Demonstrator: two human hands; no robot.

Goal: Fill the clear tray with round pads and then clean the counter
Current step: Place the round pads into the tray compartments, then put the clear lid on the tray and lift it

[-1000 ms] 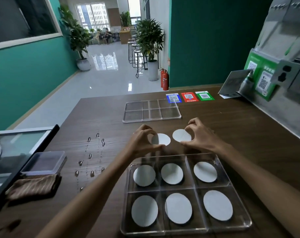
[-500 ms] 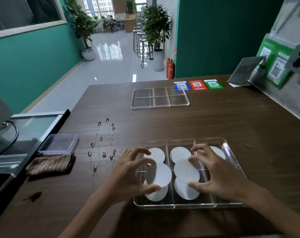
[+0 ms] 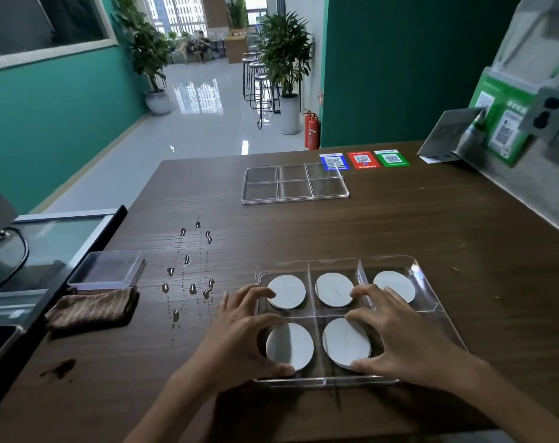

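- Fingers (image 3: 259, 294) of the left hand (image 3: 236, 340) are spread and curved over the near-left compartment of the clear tray (image 3: 431, 302), thumb and fingers framing the round pad (image 3: 289, 346) lying there; whether they pinch its edge or only rest against it I cannot tell.
- Fingers (image 3: 361, 292) of the right hand (image 3: 396, 334) are spread the same way over the near-middle compartment, thumb at the near edge of the pad (image 3: 345, 342) there and fingertips at its far edge; again, gripping or just touching is unclear.
- Three more pads lie flat in the far row of the tray, one per compartment; the near-right compartment is hidden behind the right hand.
- The tray sits on the brown counter (image 3: 399, 225), straight in front of the person.
- Step in hand, as I judge it: seating pads into the near row, so filling looks almost finished.
- Left of the tray, water droplets (image 3: 192, 282) dot the counter; further left lies a striped brown cloth (image 3: 91, 308) beside a small clear lidded box (image 3: 109, 270).
- Beyond the tray, well apart, lies a flat clear divided lid or second tray (image 3: 294, 183), empty.
- Next move likely calls for letting go of both pads, checking the hidden compartment, then reaching left for the cloth to wipe the droplets and the dark smear (image 3: 59, 367) left of the tray, nearer the person.
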